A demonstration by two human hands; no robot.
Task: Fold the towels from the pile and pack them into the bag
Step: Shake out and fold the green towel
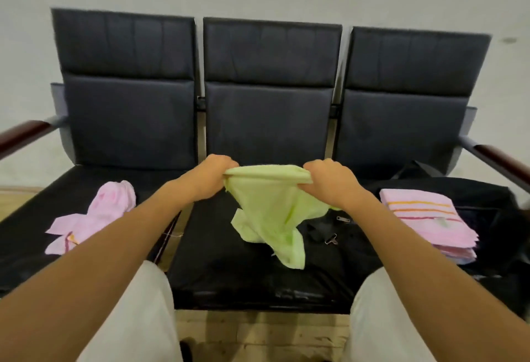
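A light green towel [269, 209] hangs crumpled above the middle seat, its lower corners trailing on the cushion. My left hand [210, 174] grips its top edge on the left and my right hand [329, 181] grips the same edge on the right. Loose pink towels [94, 215] lie in a heap on the left seat. A stack of folded pink towels with orange stripes [430, 218] rests on the black bag [487, 212] on the right seat.
The black three-seat bench [266, 120] has wooden armrests [23, 135] at both ends. A black strap with a metal clip [329, 237] lies on the middle seat beside the green towel. My knees are at the front edge.
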